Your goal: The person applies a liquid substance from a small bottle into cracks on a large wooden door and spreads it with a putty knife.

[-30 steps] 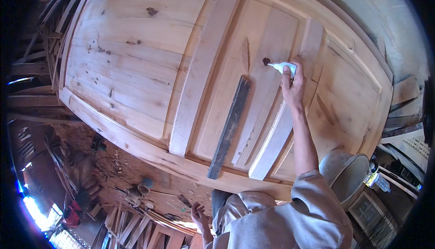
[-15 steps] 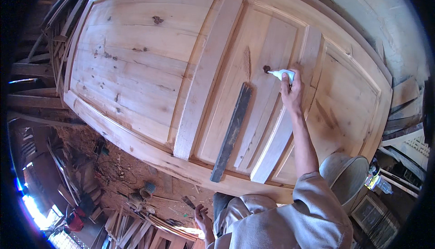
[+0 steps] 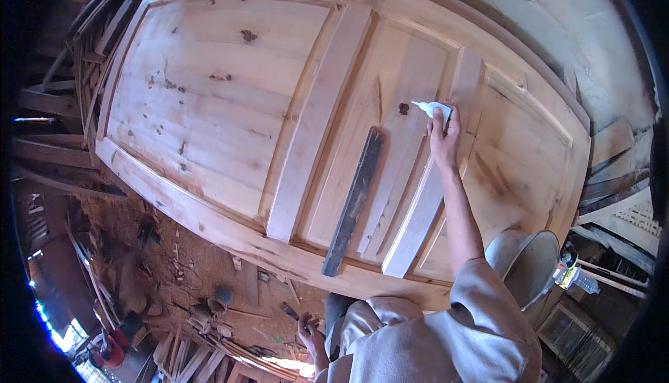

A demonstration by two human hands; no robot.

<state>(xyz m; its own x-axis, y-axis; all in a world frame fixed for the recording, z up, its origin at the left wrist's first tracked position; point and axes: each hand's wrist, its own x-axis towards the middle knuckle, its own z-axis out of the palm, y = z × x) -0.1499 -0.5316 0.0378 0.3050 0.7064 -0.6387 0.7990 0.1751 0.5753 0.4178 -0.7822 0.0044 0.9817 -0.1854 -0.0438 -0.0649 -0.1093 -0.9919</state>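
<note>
My right hand (image 3: 444, 138) is closed around a small white squeeze bottle (image 3: 433, 109) with a pointed nozzle. Its tip hovers just right of a dark knot (image 3: 403, 108) in the middle panel of a large wooden door (image 3: 306, 125), which lies flat before me. Down by my lap, off the door's near edge, my left hand (image 3: 311, 332) grips a small flat-bladed tool (image 3: 288, 310); its exact kind is too small to tell. A long dark bar (image 3: 352, 202) rests across the middle panel, left of my right arm. Sawdust (image 3: 378, 97) lies in a thin streak beyond the bar.
A grey bucket (image 3: 509, 264) stands at the door's near right, beside a clear plastic bottle (image 3: 585, 283). Wood strips (image 3: 90, 97) are stacked along the left. Offcuts (image 3: 191, 355) and sawdust cover the ground (image 3: 181, 257) at the near left. A pale wall (image 3: 557, 27) rises beyond the door.
The bottle's nozzle has come away from the dark knot, slightly up and to the right. My left hand stays low with its tool. The whole view has shifted a little.
</note>
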